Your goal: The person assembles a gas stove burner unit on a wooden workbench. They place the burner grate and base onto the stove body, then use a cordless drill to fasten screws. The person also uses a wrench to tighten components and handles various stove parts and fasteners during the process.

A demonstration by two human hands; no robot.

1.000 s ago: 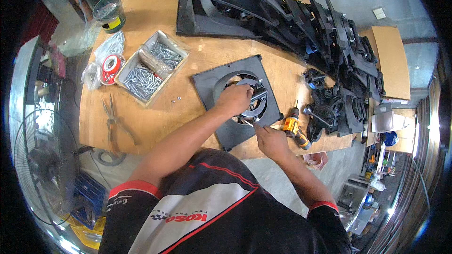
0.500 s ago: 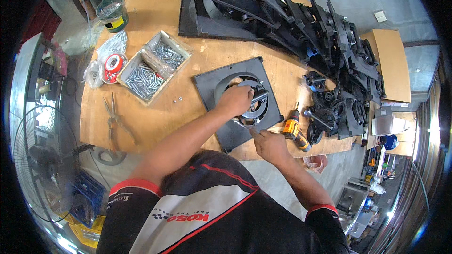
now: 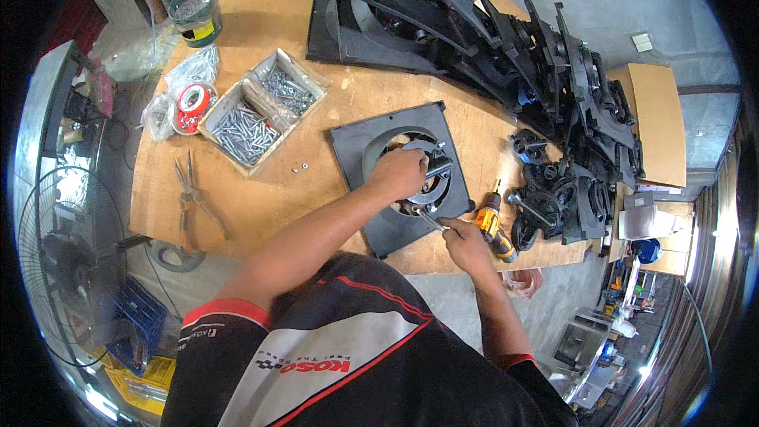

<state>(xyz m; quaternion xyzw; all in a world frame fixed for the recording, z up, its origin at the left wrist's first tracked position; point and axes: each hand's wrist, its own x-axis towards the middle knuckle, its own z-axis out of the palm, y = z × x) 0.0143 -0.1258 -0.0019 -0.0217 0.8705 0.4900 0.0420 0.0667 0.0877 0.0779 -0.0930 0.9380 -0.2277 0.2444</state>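
Observation:
A square black plastic frame (image 3: 360, 142) with a round opening lies flat on the wooden table in front of me. In its opening sits a black ring-shaped part with a short cylinder (image 3: 439, 167) sticking out. My left hand (image 3: 399, 173) is closed around this ring-shaped part near the cylinder. My right hand (image 3: 466, 242) grips a silver wrench (image 3: 429, 220), whose far end meets the lower edge of the ring. The exact contact there is too small to make out.
A cordless drill (image 3: 489, 217) lies right of the frame beside several black round parts (image 3: 545, 205). Stacked black frames (image 3: 395, 39) fill the far right. To the left are a divided box of screws (image 3: 245, 133), pliers (image 3: 190, 198), a tape roll (image 3: 192, 100) and a tub (image 3: 194, 14).
My right hand has swung a little right and nearer to me with the wrench, showing more of its shaft. My left hand stays on the ring-shaped part.

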